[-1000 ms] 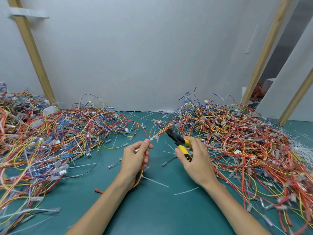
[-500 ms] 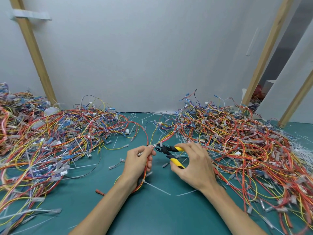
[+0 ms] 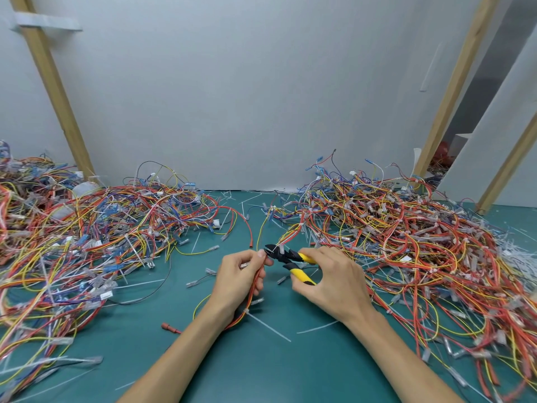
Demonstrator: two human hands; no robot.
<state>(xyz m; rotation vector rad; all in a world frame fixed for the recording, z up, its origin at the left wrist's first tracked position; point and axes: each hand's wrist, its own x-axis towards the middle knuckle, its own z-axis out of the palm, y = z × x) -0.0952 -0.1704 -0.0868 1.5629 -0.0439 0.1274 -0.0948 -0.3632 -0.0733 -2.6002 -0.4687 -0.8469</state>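
Over the green table (image 3: 290, 370), between two heaps of loose wires, we see the left hand (image 3: 238, 282) curled around a red-and-yellow wire bundle (image 3: 253, 289) while the right hand (image 3: 334, 282) grips yellow-handled cutters (image 3: 286, 255), their black tip touching the bundle's white tie just above the left thumb.

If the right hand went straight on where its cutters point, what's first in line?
Probably the wire bundle, right at the tip of the cutters, then the left hand pinching it; depth is unclear.
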